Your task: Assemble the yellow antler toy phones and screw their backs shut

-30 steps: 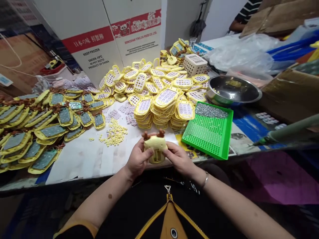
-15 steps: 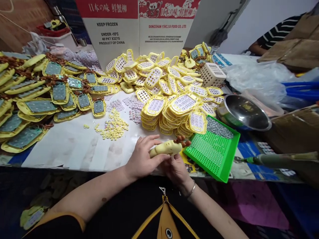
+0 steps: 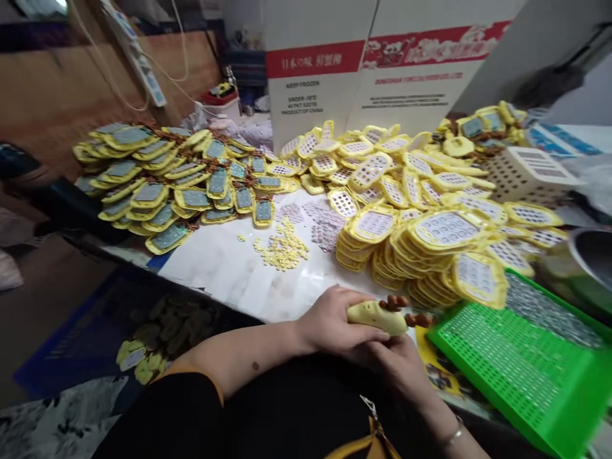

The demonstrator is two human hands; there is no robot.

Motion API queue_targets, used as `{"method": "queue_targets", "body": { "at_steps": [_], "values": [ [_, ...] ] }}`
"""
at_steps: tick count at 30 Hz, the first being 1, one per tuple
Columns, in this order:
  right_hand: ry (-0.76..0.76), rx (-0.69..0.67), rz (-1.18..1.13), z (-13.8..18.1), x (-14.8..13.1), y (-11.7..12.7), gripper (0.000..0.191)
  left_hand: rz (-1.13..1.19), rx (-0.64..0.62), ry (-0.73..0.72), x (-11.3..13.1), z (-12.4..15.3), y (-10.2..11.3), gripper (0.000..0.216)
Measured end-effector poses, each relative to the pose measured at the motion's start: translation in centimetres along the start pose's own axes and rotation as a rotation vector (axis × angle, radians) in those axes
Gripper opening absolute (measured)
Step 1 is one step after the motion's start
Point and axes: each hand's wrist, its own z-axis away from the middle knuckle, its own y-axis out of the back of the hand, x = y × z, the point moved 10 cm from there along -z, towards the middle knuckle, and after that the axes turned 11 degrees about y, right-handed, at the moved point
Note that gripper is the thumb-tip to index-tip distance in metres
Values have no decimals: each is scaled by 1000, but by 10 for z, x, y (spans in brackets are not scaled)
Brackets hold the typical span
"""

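My left hand [image 3: 327, 320] is closed round a pale yellow plastic toy casing [image 3: 375, 317] with brown antlers at its right end. Close under it, my right hand [image 3: 404, 368] meets the casing's lower side, its fingers mostly hidden behind the casing and my left hand. Beyond my hands stand stacks of yellow casing halves with white keypads [image 3: 433, 239]. Small yellow pieces [image 3: 282, 247] lie loose on the white table top [image 3: 220, 274]. A green perforated tray [image 3: 511, 357], with small metallic bits at its far end, sits right of my right hand.
Antlered casings with grey panels [image 3: 150, 191] are piled on the left. A tall carton [image 3: 315, 76] stands at the back. A perforated cream box [image 3: 526, 175] and a metal bowl [image 3: 576, 261] are on the right. A blue crate [image 3: 90, 331] sits below the table's left edge.
The view has swung left, so the table's contents appear shifted right. Both hands stay together at the toy casing, which looks slightly more tilted down to the right.
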Motion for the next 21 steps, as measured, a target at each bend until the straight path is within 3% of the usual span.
{"method": "queue_targets", "body": {
  "at_steps": [3, 5, 8, 11, 12, 15, 18, 21],
  "values": [
    [92, -54, 41, -3, -15, -7, 50, 205, -4, 135, -12, 2, 28, 30],
    [91, -88, 87, -6, -19, -13, 47, 189, 34, 121, -5, 9, 66, 35],
    [-14, -90, 147, -10, -15, -17, 38, 35, 175, 105, 11, 30, 146, 43],
    [-66, -77, 125, -15, -15, -23, 43, -52, 291, 117, 26, 63, 227, 44],
    [-70, -84, 120, -17, -15, -25, 45, -119, 338, 146, 29, 76, 252, 45],
    [-68, -115, 126, -19, -16, -28, 47, -783, 560, 463, 31, 125, 320, 51],
    [-57, -141, 135, -20, -11, -26, 45, -950, 663, 620, 40, 161, 356, 59],
    [-51, -164, 138, -21, -9, -26, 43, -1019, 734, 600, 50, 157, 357, 69]
  ]
}}
